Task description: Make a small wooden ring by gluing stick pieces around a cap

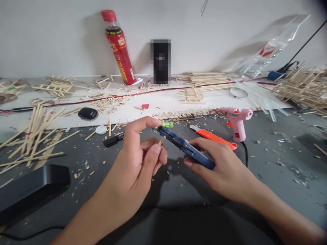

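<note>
My left hand (139,160) pinches a short thin wooden stick (161,140) between thumb and fingers, its index finger reaching out to the dark tip of a blue plier-like hand tool (185,146). My right hand (217,163) grips that tool at its other end. The stick's upper end is at the tool's edge; whether the tool bites on it I cannot tell. Behind the hands lie a green packet (168,125), an orange utility knife (214,136) and a black marker (113,140). To the right stands a pink glue gun (237,122).
Wooden sticks (35,132) pile up at the left, more bundles (304,88) at the right. Along the wall stand a red bottle (120,51), a blurred dark panel (160,61) and a clear bottle (268,52). A black box-like object (38,187) and a computer mouse (87,113) lie left.
</note>
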`<action>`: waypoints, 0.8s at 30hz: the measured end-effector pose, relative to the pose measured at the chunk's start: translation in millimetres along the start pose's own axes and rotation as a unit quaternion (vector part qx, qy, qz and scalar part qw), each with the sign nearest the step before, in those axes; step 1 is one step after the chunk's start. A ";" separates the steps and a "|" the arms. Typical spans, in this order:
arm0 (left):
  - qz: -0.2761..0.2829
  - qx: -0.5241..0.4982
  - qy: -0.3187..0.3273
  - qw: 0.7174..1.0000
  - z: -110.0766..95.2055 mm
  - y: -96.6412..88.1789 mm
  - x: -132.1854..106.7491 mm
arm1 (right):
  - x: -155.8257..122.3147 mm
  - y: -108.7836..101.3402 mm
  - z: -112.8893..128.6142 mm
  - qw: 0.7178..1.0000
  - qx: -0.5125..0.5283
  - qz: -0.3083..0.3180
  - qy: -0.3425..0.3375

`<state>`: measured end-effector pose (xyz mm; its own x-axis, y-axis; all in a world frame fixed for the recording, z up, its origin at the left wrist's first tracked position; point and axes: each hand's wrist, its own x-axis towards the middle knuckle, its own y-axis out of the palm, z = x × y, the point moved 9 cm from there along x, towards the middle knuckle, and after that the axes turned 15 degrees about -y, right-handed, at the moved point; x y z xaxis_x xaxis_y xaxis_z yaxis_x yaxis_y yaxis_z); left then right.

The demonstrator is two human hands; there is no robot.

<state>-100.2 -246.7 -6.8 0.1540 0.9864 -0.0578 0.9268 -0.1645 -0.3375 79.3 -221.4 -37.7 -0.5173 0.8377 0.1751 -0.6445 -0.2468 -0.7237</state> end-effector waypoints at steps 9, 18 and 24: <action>-0.017 0.020 -0.002 1.000 -0.5 3.9 -0.8 | -4.9 5.5 5.9 0.996 -0.082 -0.007 -0.040; -0.048 0.201 -0.008 0.979 -6.2 -3.4 -0.5 | -4.0 7.5 5.4 0.992 -0.119 0.015 -0.048; -0.052 0.179 -0.016 0.982 -4.7 -3.4 -3.7 | -4.7 5.6 5.6 0.992 -0.119 0.010 -0.049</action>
<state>-102.3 -249.8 -1.1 0.0484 0.9983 -0.0328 0.7566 -0.0581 -0.6513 75.0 -229.4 -38.8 -0.5883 0.7799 0.2136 -0.4875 -0.1313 -0.8632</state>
